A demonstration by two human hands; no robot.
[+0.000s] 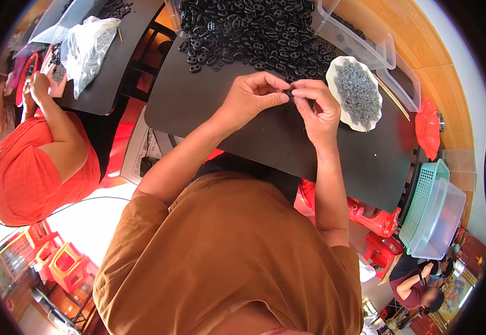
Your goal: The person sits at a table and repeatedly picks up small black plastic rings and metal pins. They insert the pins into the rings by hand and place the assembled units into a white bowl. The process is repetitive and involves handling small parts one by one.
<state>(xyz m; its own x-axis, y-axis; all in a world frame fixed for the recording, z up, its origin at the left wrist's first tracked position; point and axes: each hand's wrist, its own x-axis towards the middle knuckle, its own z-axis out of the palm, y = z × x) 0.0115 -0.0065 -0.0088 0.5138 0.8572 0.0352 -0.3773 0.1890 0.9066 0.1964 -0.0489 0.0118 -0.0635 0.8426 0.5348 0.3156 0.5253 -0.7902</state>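
Both grips, left hand (252, 96) and right hand (316, 109), are pinching one small black oval piece (291, 92), mostly hidden between fingertips, above the dark tabletop (265, 139).

Clear plastic bag (86, 47) lies on far-left table.

Both hands' fingers (285, 94) pinching a small black part (291, 93), black parts heap (254, 33) behind, white dish (357, 92) beside

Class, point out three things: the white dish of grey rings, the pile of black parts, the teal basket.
white dish (336, 62), head view, bare left rim.
pile of black parts (248, 33), head view, middle.
teal basket (422, 195), head view, slotted side wall.
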